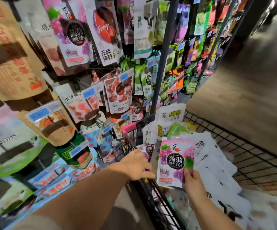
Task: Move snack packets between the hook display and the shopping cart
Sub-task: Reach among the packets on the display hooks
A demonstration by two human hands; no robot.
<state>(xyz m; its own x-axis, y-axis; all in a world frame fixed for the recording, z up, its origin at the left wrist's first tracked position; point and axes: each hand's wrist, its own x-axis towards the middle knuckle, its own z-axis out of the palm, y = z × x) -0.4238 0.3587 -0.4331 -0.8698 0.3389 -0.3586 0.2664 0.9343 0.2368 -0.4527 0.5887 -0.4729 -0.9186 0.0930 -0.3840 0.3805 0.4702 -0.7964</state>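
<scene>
My right hand pinches the pink packet by its lower corner, fingers hidden behind. My left hand drapes over the cart rim; I cannot tell its grip.

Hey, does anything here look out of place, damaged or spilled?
Nothing looks torn or spilled. The packets in the cart lie in a loose overlapping heap; the pink jelly packet in the right hand looks intact.

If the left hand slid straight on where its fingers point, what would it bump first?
Probably the pink grape packet that the right hand holds over the cart. The left hand lies on the cart's rim, fingers pointing right at the packet's edge; depth is hard to judge.
</scene>
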